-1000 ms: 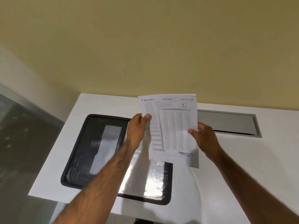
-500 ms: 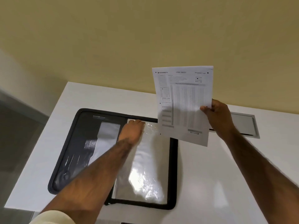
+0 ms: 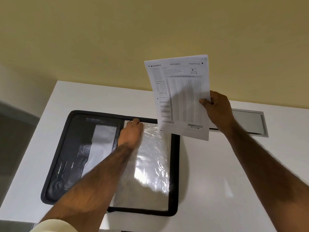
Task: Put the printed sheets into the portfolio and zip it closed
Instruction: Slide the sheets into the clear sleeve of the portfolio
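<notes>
R hand (image 3: 217, 111) holds printed sheets (image 3: 180, 96) upright, long axis vertical, header up

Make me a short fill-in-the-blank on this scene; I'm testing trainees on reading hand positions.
1. The printed sheets are held up by the ____ hand.
2. The portfolio lies ____ on the white table.
3. The left hand touches the top edge of the clear plastic ____.

Missing words: right; open; sleeve

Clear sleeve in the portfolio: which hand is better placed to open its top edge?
Left. The left hand already rests at the clear sleeve top edge; the right hand holds the printed sheets aloft.
</notes>
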Demonstrator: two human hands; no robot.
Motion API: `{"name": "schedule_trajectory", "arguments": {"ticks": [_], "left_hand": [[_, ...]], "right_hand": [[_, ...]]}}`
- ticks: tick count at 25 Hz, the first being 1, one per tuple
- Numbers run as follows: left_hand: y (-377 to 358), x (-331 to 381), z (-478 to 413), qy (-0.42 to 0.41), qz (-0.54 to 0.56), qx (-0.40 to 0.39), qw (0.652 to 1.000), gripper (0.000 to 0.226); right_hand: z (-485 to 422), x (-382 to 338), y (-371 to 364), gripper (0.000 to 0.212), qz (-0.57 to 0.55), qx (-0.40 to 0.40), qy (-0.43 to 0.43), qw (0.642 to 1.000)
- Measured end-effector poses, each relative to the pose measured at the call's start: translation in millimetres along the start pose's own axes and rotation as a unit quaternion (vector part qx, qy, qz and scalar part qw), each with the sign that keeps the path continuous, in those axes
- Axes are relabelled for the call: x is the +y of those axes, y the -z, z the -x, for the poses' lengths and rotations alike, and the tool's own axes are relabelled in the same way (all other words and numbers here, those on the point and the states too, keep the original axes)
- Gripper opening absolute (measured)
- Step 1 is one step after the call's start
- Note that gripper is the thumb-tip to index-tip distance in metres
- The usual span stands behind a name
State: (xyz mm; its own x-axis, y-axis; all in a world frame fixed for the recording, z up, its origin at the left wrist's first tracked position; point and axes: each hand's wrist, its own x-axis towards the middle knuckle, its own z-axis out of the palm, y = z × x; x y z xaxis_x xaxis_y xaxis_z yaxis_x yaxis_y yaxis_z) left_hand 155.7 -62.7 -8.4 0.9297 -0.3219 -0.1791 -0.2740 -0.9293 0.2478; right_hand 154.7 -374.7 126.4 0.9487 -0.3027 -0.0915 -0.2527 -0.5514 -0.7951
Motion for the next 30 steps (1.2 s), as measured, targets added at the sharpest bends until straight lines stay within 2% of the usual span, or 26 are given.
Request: {"name": "schedule_trajectory", "arguments": {"ticks": [7, 9, 12, 15, 20, 23, 25, 28, 30], "left_hand": [[13.1, -9.1, 4.1, -0.04, 0.096, -0.022, 0.994, 0.013], [13.2, -12.4, 4.8, -0.035, 0.115, -0.022, 0.992, 0.02], [11.5, -15.4, 0.6, -0.013, 0.116, -0.034, 0.993, 0.019], [11.8, -17.8, -7.4, -0.006, 0.111, -0.081, 0.99, 0.035], [13.7, -12.7, -17.2, -0.044, 0.065, -0.013, 0.997, 0.021], [23.8, -17.6, -27.7, -0.044, -0.036, -0.068, 0.996, 0.028], [30.1, -21.9, -35.1, -0.024, -0.104, -0.099, 0.989, 0.016], [36.6, -20.3, -40.5, -0.042, -0.088, -0.143, 0.985, 0.005], [38.4, -15.3, -41.6, -0.061, -0.03, -0.171, 0.983, 0.01]], "right_hand": [[-20.2, -11.3, -5.5, 0.018, 0.005, 0.005, 0.013, 1.0], [-24.1, -15.4, -8.1, 0.018, 0.002, 0.006, 0.017, 1.0], [-28.9, -19.5, -11.4, 0.019, 0.01, 0.01, 0.023, 1.0], [-33.5, -23.0, -11.3, 0.019, 0.013, 0.013, 0.032, 0.999], [-40.0, -26.4, -9.8, 0.021, -0.01, 0.019, 0.033, 0.999], [-42.0, -26.5, -9.5, 0.022, -0.017, 0.024, 0.034, 0.999], [-42.3, -25.0, -9.4, 0.022, -0.015, 0.02, 0.036, 0.999], [-42.2, -23.7, -7.5, 0.022, -0.01, 0.017, 0.039, 0.999], [-42.1, -23.8, -5.8, 0.022, -0.014, 0.021, 0.04, 0.999]]}}
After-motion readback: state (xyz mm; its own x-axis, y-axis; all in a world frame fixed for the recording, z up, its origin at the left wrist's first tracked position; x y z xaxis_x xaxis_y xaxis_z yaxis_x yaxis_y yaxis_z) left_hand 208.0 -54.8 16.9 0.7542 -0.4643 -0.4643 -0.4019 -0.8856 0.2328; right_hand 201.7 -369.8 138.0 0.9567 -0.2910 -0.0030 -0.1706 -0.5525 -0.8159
